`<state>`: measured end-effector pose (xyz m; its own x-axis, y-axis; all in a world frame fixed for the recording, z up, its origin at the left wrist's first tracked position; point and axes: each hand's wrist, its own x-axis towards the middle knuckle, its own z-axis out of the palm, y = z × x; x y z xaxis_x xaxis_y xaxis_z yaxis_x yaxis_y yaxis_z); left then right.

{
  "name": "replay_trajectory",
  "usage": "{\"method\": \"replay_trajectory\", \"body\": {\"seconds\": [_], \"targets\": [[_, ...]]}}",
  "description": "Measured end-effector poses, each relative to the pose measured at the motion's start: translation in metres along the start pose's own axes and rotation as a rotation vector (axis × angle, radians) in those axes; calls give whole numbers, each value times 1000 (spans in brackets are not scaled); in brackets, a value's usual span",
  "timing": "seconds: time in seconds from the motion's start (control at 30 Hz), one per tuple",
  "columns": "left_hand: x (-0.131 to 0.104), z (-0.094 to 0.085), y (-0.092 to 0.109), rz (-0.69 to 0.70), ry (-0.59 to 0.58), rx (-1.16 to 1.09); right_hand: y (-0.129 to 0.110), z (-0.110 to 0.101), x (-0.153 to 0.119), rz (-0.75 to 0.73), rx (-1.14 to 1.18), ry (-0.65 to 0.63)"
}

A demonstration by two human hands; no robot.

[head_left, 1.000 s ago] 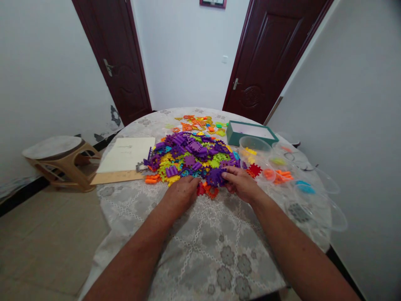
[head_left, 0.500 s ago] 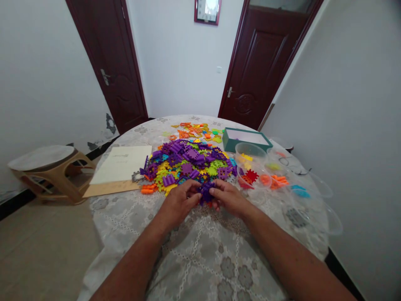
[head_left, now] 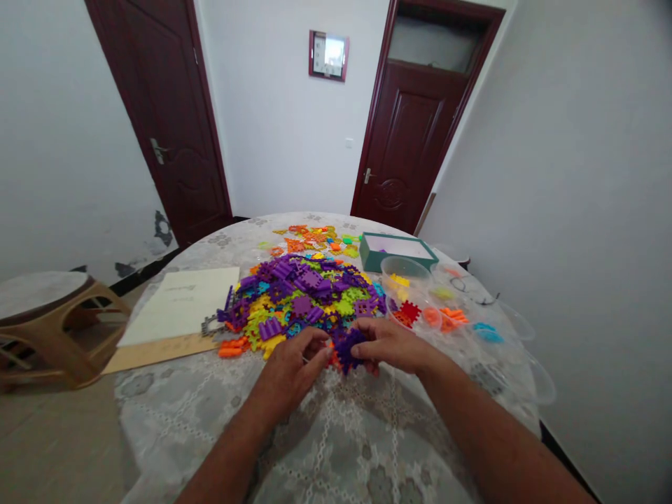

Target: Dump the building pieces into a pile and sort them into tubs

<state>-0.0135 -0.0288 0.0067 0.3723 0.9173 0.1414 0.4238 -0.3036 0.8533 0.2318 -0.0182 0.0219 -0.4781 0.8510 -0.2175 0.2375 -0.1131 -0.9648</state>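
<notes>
Both hands meet near the front edge of the round desk (head_left: 336, 448). The left hand (head_left: 291, 367) and right hand (head_left: 391, 344) pinch one small purple plastic block piece (head_left: 347, 347) together, just beside one big pile of bright plastic blocks (head_left: 302, 297).

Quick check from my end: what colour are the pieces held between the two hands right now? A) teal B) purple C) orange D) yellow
B: the left hand and right hand pinch a clump of purple pieces at the near edge of the pile.
</notes>
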Motion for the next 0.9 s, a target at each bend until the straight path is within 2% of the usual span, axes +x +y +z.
{"method": "replay_trajectory", "body": {"seconds": [0.1,0.17,0.23,0.3,0.33,0.43,0.5,0.57,0.63,0.7,0.73,0.8,0.9], "targets": [[0,-1,-1,-15,32,20,-24,-38,2,6,-194,-28],[0,-1,0,-17,36,36,-39,-72,15,12,-242,55],[0,-1,0,-20,33,48,-52,-109,37,27,-178,280],[0,-1,0,-19,32,67,-64,-144,62,17,-67,604],[0,-1,-1,-15,34,81,-69,-159,74,-9,-42,709],[2,-1,-3,6,43,105,-77,-191,100,-97,-11,914],[3,-3,-5,5,59,108,-78,-199,109,-148,-10,1004],[3,-5,-5,2,72,122,-73,-195,110,-195,-16,1050],[2,-8,-5,7,79,155,-63,-175,103,-235,-16,1030],[2,-10,-5,12,80,200,-49,-142,89,-267,-68,911],[1,-11,-6,15,78,229,-42,-122,78,-287,-137,808],[1,-10,-8,25,63,297,-25,-79,53,-293,-413,609],[2,-5,-12,48,23,392,2,-29,17,-329,-751,417]]}}
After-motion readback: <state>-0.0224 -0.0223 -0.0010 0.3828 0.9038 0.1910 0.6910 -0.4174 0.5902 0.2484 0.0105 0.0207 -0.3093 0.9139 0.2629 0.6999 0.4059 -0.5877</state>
